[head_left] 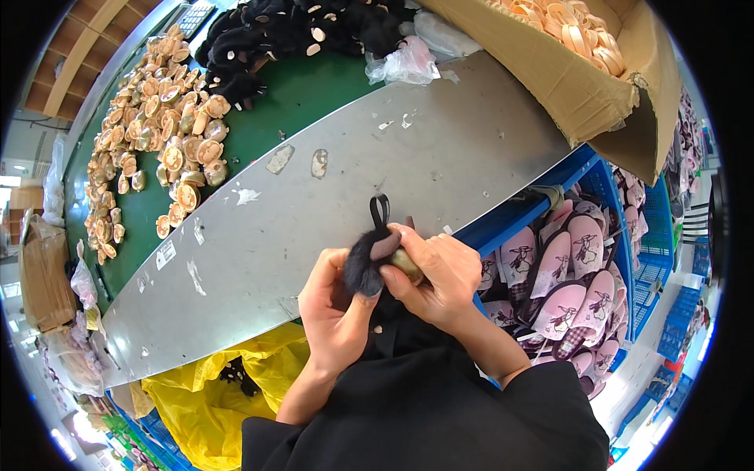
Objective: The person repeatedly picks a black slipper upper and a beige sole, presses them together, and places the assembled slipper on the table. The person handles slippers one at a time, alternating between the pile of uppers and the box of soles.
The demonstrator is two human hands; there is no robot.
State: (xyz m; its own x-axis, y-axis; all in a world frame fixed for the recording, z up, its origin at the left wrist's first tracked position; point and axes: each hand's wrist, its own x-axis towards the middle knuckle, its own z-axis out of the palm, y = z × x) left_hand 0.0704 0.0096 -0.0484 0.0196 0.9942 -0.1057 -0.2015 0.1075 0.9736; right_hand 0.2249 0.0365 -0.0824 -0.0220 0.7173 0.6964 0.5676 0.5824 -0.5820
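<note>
In front of my chest, above the near side of the metal tabletop, I hold a small black furry piece with a black ribbon loop standing up from its top. My left hand is closed on its left side, thumb pressed against the lower edge. A brown flap shows on the fur piece. My right hand pinches a rounded gold-olive piece against the furry piece, its fingers partly covering it. Whether the two are joined cannot be seen.
Oval beige pieces with gold backs are heaped on the green surface at left. Black furry pieces lie at the back. A cardboard box stands far right, above crates of pink slippers. A yellow bag hangs near left.
</note>
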